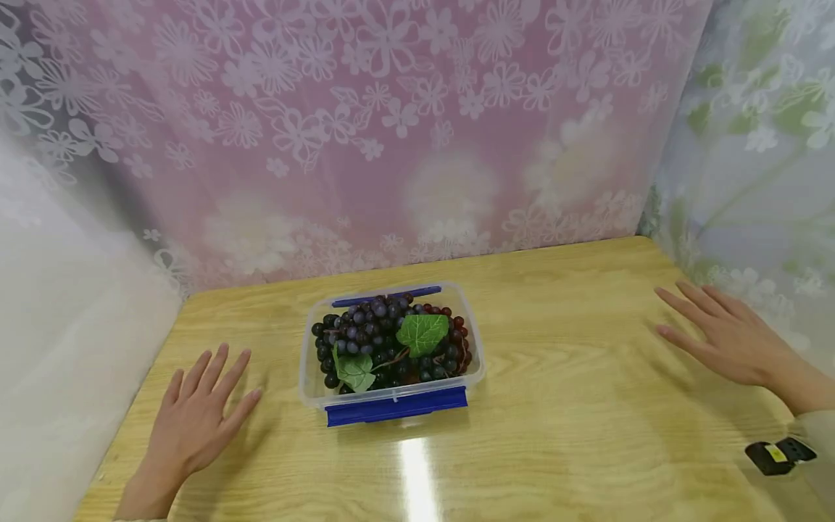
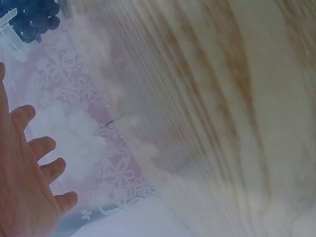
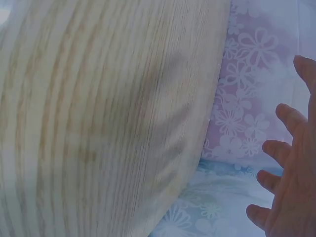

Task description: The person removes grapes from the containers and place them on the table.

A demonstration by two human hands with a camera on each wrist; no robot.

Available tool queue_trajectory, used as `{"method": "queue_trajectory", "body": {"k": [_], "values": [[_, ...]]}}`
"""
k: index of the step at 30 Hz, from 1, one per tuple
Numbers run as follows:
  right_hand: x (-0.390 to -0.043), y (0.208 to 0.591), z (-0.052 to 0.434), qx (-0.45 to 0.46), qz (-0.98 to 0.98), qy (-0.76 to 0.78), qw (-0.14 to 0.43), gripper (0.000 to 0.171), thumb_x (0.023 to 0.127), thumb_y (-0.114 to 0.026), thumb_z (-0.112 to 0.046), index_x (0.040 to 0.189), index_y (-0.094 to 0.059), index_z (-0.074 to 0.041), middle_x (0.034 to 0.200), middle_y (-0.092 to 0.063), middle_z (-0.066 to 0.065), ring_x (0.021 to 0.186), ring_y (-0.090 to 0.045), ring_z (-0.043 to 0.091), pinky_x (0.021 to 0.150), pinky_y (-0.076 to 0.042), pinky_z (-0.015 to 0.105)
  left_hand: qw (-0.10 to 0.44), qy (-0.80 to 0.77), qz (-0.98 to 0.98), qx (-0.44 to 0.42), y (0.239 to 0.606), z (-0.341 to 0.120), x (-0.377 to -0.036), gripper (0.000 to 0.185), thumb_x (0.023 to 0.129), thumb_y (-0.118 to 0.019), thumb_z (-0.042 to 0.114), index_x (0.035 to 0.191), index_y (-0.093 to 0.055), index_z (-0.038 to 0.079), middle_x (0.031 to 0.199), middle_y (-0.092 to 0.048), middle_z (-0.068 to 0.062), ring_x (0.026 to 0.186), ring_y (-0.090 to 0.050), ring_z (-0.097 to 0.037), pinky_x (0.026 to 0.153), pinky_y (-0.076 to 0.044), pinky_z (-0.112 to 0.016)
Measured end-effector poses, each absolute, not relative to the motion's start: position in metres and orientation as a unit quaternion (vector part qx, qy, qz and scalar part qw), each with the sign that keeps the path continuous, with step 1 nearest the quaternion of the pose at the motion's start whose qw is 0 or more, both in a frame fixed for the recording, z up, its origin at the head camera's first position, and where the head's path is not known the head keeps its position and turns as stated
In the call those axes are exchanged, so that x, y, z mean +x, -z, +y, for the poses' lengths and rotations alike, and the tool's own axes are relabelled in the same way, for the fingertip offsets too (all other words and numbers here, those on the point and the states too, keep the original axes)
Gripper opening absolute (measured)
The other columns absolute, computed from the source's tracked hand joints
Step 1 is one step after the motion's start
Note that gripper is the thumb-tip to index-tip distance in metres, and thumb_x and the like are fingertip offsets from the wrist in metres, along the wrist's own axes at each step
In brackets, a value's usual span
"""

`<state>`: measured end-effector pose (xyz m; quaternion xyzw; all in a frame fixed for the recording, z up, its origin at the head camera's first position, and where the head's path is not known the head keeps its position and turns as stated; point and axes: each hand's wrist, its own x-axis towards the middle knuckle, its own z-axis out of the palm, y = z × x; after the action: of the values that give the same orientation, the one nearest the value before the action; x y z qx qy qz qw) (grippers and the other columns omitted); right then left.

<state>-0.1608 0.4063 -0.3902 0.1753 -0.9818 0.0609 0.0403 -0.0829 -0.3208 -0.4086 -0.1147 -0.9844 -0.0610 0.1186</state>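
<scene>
A wooden table (image 1: 587, 406) bears a clear container (image 1: 391, 395) of dark grapes (image 1: 372, 326) at its middle; the left hand (image 1: 196, 417) and right hand (image 1: 730, 333) hover well apart from it on either side, fingers spread, gripping nothing

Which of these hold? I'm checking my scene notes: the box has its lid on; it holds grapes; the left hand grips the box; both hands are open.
1. The clear box has its lid on: false, its top is uncovered.
2. It holds dark grapes with green leaves: true.
3. The left hand grips the box: false, it lies apart, over the table.
4. Both hands, left and right hand, are open: true.
</scene>
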Motion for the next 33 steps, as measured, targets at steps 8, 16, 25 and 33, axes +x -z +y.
{"method": "queue_trajectory", "body": {"k": [8, 16, 25, 33], "values": [[-0.160, 0.385, 0.390, 0.198, -0.976, -0.091, 0.028, 0.071, 0.097, -0.055, -0.036, 0.155, -0.017, -0.020, 0.156, -0.013, 0.022, 0.141, 0.000, 0.043, 0.111, 0.007, 0.058, 0.127, 0.057, -0.983, -0.120, 0.405, -0.318, -0.084, 0.066, 0.096, -0.050, 0.047, 0.153, -0.027, 0.022, 0.153, -0.027, -0.018, 0.138, -0.022, -0.040, 0.112, -0.005, -0.059], [-0.165, 0.380, 0.373, 0.206, -0.975, -0.085, 0.025, 0.071, 0.097, -0.054, -0.040, 0.155, -0.017, -0.022, 0.156, -0.015, 0.021, 0.140, -0.006, 0.045, 0.110, 0.002, 0.062, 0.128, 0.063, -0.982, -0.124, 0.401, -0.312, -0.085, 0.065, 0.096, -0.050, 0.048, 0.153, -0.028, 0.022, 0.153, -0.027, -0.018, 0.137, -0.023, -0.041, 0.111, -0.008, -0.058], [-0.169, 0.383, 0.354, 0.225, -0.970, -0.093, 0.026, 0.071, 0.096, -0.055, -0.041, 0.155, -0.019, -0.025, 0.156, -0.017, 0.018, 0.139, -0.011, 0.046, 0.111, -0.003, 0.061, 0.126, 0.059, -0.981, -0.137, 0.400, -0.309, -0.089, 0.065, 0.097, -0.049, 0.047, 0.153, -0.027, 0.022, 0.155, -0.024, -0.016, 0.139, -0.021, -0.039, 0.113, -0.007, -0.055], [-0.169, 0.383, 0.338, 0.234, -0.968, -0.088, 0.021, 0.070, 0.096, -0.053, -0.044, 0.155, -0.019, -0.026, 0.157, -0.016, 0.015, 0.140, -0.012, 0.043, 0.112, -0.001, 0.057, 0.125, 0.060, -0.979, -0.148, 0.399, -0.306, -0.093, 0.065, 0.097, -0.049, 0.047, 0.153, -0.027, 0.022, 0.154, -0.024, -0.016, 0.139, -0.021, -0.038, 0.113, -0.007, -0.056]]}}
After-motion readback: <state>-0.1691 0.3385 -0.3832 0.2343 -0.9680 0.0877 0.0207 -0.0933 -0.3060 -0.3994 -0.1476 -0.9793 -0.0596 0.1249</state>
